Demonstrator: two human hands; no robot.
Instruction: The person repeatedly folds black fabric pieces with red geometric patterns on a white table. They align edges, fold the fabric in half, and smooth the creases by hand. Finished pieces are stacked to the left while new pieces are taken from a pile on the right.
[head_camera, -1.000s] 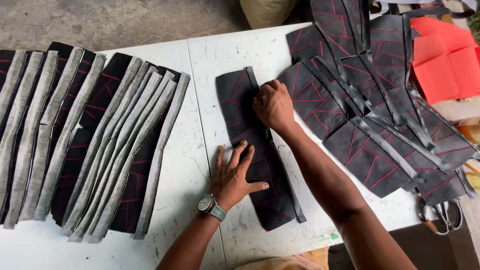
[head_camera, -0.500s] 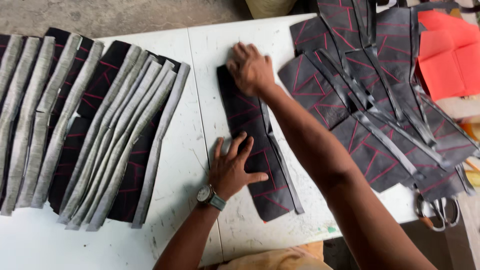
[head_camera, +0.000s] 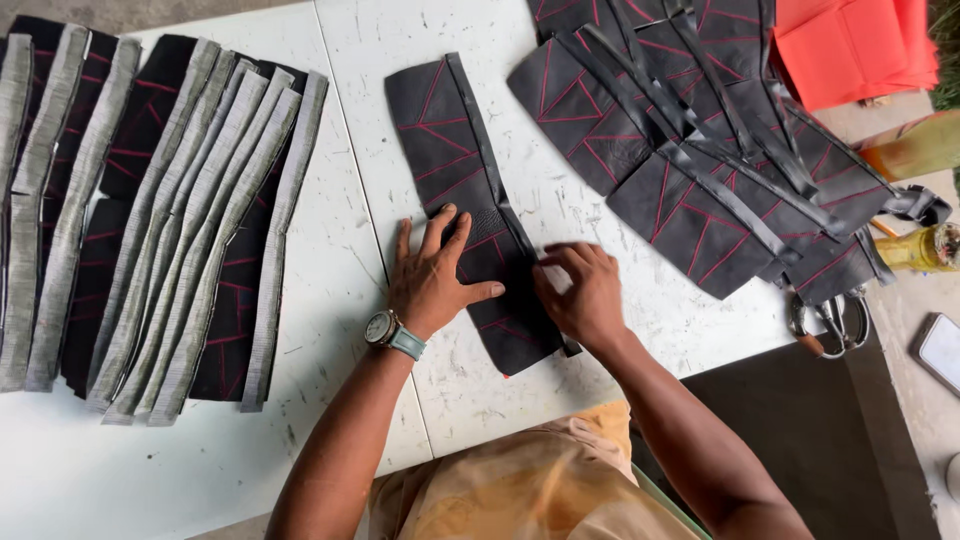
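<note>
Left hand (head_camera: 432, 278) spread flat, pressing the long black leather panel with red stitching (head_camera: 462, 190) onto the white table (head_camera: 360, 60). Right hand (head_camera: 580, 292) curled, fingertips pinching the panel's right edge strip.

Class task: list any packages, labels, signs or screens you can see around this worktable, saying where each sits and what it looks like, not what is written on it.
Phone: right edge, off the table, flat rectangle, pale blank screen, dark rim.
Bottle: right of the table, lying down, yellow.
No labels or signs are clear.

orange sheets (head_camera: 850, 45) — cropped, phone (head_camera: 940, 350) — cut off
</note>
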